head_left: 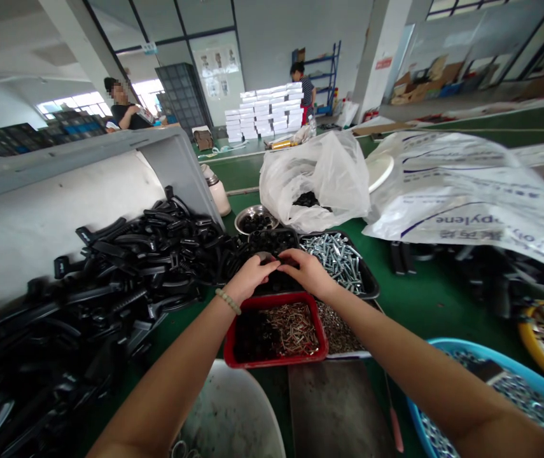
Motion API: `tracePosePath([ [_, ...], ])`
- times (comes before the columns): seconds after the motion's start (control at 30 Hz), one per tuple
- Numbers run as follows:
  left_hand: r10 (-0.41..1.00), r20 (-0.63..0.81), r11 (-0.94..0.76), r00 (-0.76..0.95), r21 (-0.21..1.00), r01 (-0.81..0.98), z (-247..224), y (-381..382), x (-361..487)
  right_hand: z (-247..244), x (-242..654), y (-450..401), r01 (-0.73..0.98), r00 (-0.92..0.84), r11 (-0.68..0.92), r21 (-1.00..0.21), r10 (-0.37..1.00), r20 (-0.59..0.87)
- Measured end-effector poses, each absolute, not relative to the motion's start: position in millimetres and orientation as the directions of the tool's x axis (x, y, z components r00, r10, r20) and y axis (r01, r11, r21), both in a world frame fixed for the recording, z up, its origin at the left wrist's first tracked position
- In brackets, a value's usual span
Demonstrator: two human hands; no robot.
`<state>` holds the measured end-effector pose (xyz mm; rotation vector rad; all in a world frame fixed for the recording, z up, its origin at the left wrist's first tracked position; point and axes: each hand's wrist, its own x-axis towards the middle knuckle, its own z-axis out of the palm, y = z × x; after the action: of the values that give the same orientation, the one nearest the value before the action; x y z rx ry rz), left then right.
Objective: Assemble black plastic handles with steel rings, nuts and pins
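My left hand (251,276), with a beaded bracelet (228,301) at the wrist, and my right hand (307,270) meet fingertip to fingertip above the trays. Both hands have their fingers pinched together. A small dark piece seems to be between them, too hidden to name. Just behind the hands is a tray of small black parts (274,240). Silver bolts (336,254) fill a black tray right of my right hand. Below my wrists, a red tray (276,364) holds copper-coloured pins (293,327) and small black pieces (251,334).
Curved black plastic parts (123,254) heap at left from a tipped grey crate (186,172). A steel bowl (240,224), an open plastic bag (338,172) and a printed white sack (462,191) lie beyond. A blue basin (417,420) stands front right. Two people are in the background.
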<state>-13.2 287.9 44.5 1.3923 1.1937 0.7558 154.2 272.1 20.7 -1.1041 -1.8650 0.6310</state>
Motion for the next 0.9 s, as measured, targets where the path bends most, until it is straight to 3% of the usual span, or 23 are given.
tracePosePath([
  [0.07, 0.927, -0.260, 0.243, 0.272, 0.965, 0.094, 42, 281, -19, 23, 153, 268, 0.427, -0.253, 0.484, -0.764, 0.875, 0.413],
  [0.23, 0.933, -0.321, 0.350, 0.160, 0.914, -0.206, 51, 281, -39, 32, 163, 282, 0.472, -0.364, 0.538, -0.699, 0.840, 0.401],
  [0.3, 0.902, -0.378, 0.430, 0.209, 0.829, -0.357, 58, 285, -42, 40, 168, 302, 0.646, -0.385, 0.526, -0.552, 0.850, 0.359],
  [0.37, 0.875, -0.396, 0.484, 0.278, 0.733, -0.478, 63, 290, -40, 46, 170, 327, 0.842, -0.299, 0.400, -0.362, 0.904, 0.306],
  [0.43, 0.867, -0.410, 0.498, 0.284, 0.675, -0.544, 64, 294, -34, 49, 167, 350, 0.934, -0.203, 0.267, -0.237, 0.944, 0.261],
  [0.73, 0.917, -0.362, 0.398, 0.165, 0.819, -0.413, 61, 294, -27, 35, 145, 368, 0.969, -0.194, 0.221, -0.112, 0.958, 0.209],
  [0.9, 0.907, -0.387, 0.420, 0.164, 0.816, -0.398, 58, 291, -25, 37, 147, 363, 0.963, -0.242, 0.259, -0.077, 0.953, 0.184],
])
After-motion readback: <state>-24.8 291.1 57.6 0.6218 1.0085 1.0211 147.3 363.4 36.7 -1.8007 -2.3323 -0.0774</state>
